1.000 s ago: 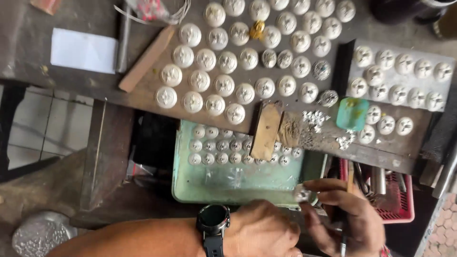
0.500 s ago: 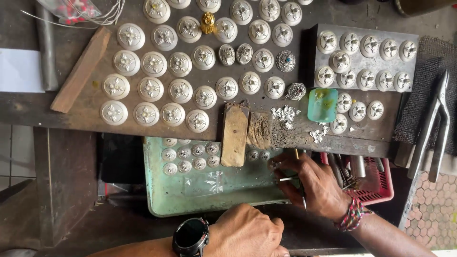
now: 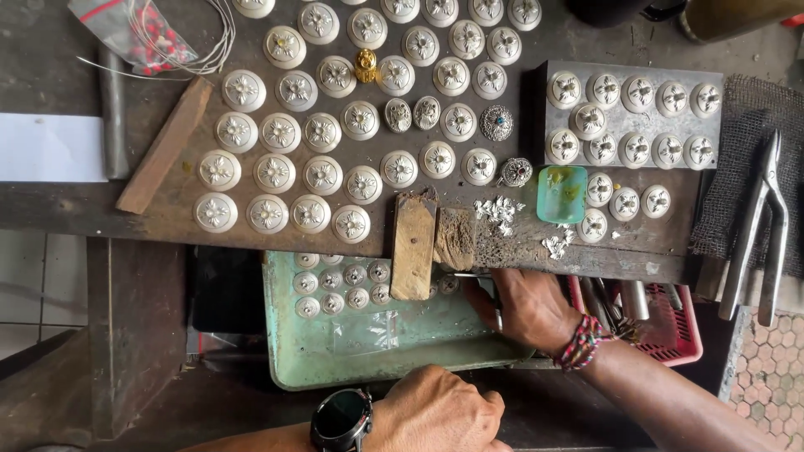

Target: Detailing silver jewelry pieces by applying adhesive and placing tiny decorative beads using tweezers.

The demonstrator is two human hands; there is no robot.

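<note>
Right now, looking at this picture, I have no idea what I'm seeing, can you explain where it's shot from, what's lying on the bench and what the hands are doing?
There is no machine here, only a person working with bare hands. The one picture comes from a camera on that person's head, looking straight down at a dark wooden workbench.

On the bench lie rows of round silvery ornaments with flower patterns; more sit on a grey slab. There is also a small teal dish, a heap of silver scraps, a wooden peg sticking out from the bench edge, and metal tongs on the right.

Below the edge is a pale green tray holding smaller ornaments, and a red basket of tools.

The right hand reaches under the bench edge beside the peg, fingers pinched; whatever it grips is too small to tell. The left hand, with a wristwatch, is closed at the bottom of the picture.
</note>
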